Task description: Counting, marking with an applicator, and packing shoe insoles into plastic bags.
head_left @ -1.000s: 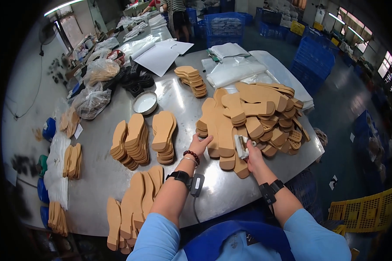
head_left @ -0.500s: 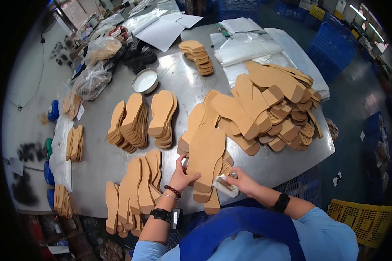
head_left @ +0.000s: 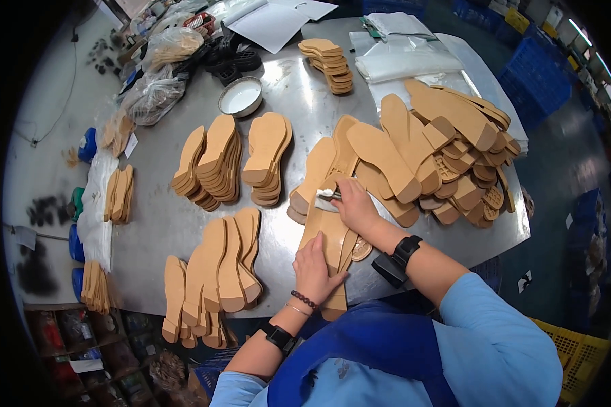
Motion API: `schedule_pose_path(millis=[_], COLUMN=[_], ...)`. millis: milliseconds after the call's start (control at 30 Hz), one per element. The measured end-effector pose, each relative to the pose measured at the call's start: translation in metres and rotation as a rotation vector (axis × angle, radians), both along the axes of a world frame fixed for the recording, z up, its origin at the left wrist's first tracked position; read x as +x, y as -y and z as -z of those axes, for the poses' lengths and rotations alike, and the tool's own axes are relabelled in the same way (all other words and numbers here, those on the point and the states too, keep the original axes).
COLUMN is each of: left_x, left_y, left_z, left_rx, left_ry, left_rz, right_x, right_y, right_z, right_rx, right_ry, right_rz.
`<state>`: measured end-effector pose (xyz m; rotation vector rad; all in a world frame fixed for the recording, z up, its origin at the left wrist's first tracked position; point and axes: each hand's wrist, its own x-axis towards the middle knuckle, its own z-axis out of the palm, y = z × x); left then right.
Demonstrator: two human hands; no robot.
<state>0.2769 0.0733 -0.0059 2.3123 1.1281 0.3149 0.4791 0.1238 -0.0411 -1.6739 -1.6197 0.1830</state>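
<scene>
Tan shoe soles (head_left: 330,229) lie stacked in front of me near the table's front edge. My left hand (head_left: 313,270) grips the lower part of the stack, its fingers on the left and top, thumb across to the right. My right hand (head_left: 357,206) pinches a white cloth (head_left: 326,201) against the upper end of the top sole. A small dark, shiny thing shows at those fingertips, too covered to name. Just beyond and to the right is a heaped pile of soles (head_left: 448,146), some with patterned undersides.
Neat stacks of soles (head_left: 217,156) stand left of centre, with more (head_left: 224,261) at the front left edge. Farther back are a white bowl (head_left: 240,97), black sandals (head_left: 232,64), another sole stack (head_left: 328,66) and plastic sheets (head_left: 407,64). A yellow crate (head_left: 570,353) sits at lower right.
My right hand has moved up and left with the cloth, from beside the soles onto the top one. My left hand has shifted slightly right, farther over the stack. The view has shifted a little.
</scene>
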Motion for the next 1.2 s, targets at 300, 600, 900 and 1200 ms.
schedule_pose_path(millis=[300, 600, 900, 1200], left_x=[-0.017, -0.020, -0.152, -0.088], left_y=[0.003, 0.006, -0.039, -0.014], left_z=[0.006, 0.014, -0.072, -0.043], left_rx=[0.038, 0.065, 0.309, 0.021], left_ry=[0.024, 0.086, -0.213, 0.066], left_rz=[-0.061, -0.080, -0.367, -0.049], right_x=[0.023, 0.019, -0.016, -0.005], right_y=[0.007, 0.008, 0.022, 0.033], right_z=[-0.008, 0.008, -0.034, -0.001], right_rx=[-0.186, 0.082, 0.058, 0.073], right_ry=[0.005, 0.136, -0.147, 0.243], right_rz=[0.168, 0.099, 0.018, -0.140])
